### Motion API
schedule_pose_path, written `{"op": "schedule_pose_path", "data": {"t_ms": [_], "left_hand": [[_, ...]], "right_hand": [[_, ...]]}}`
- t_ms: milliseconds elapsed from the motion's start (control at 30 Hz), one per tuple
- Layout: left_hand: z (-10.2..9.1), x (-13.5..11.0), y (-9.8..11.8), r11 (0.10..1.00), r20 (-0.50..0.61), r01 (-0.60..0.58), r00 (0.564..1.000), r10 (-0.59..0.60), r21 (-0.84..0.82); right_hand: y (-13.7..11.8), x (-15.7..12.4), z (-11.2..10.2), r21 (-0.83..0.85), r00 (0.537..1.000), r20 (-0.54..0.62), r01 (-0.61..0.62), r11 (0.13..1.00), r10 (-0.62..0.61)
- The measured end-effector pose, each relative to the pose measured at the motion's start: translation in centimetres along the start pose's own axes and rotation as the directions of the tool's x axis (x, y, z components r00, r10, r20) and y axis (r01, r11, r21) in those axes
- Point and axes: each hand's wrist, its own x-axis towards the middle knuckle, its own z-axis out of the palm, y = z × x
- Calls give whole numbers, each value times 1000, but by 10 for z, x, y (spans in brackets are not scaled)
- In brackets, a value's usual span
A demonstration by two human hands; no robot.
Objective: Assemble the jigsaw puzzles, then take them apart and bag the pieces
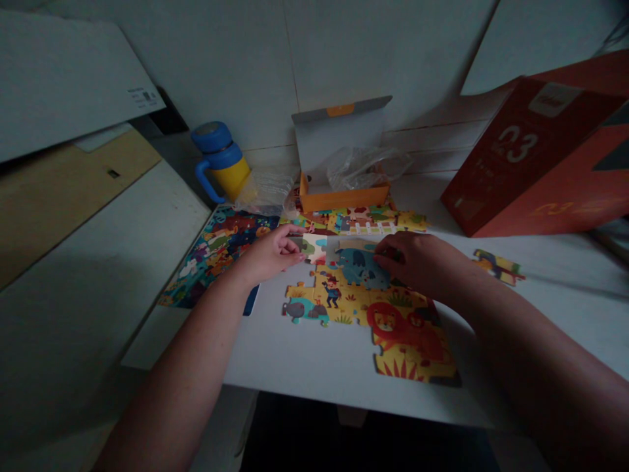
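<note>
Between the thumb and fingers of my left hand (278,252) is a jigsaw puzzle piece (314,248) in green, cream and red. It sits just left of the blue elephants on the partly joined jigsaw puzzle (348,298). My right hand (410,259) is closed at the elephants' right side, its fingertips on the puzzle's edge; its far fingers are partly hidden. Lions, a small figure and a hippo show on the yellow joined part. Behind both hands lies another strip of joined pieces (371,219) with a white fence.
An open orange box (344,198) holding clear plastic stands at the back. Left of it are a plastic bag (268,191), a blue and yellow mug (228,167) and a dark picture sheet (211,252). A big red box (521,157) and loose joined pieces (498,265) are at right.
</note>
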Motion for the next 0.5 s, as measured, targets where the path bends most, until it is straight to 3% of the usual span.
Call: {"op": "schedule_pose_path", "data": {"t_ms": [500], "left_hand": [[4,7,-8,996,-20,-71,997,72,59]], "right_hand": [[0,-1,0,-5,1000,1,-6,1000,6]]}}
